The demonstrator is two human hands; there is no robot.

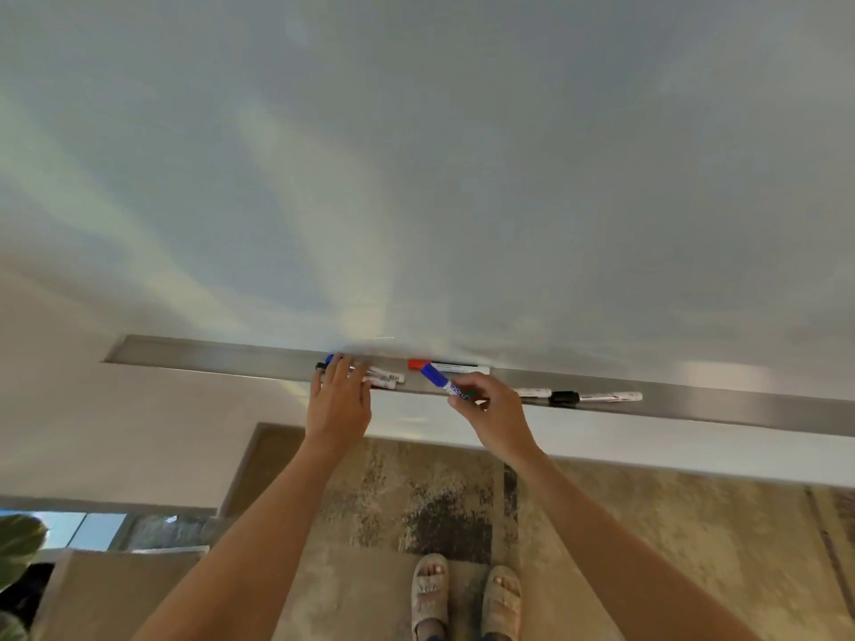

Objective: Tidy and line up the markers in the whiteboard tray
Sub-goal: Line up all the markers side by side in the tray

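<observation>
A long metal tray (pixel 208 356) runs under the whiteboard (pixel 416 155). My left hand (pixel 340 400) lies flat over a bunch of markers (pixel 386 378) in the tray, fingers resting on them; a blue cap and a black cap stick out at the left. My right hand (pixel 497 416) holds a blue-capped marker (pixel 439 380) tilted up to the left above the tray. A red-capped marker (pixel 446 365) lies at the tray's back. To the right lie a white marker (pixel 532 392), partly hidden by my hand, and a black-capped marker (pixel 597 397).
The tray stretches far left and right of the markers. Below it are a white wall, a patterned rug (pixel 601 525) and my sandalled feet (pixel 467 594). A plant leaf (pixel 18 543) and a box stand at the lower left.
</observation>
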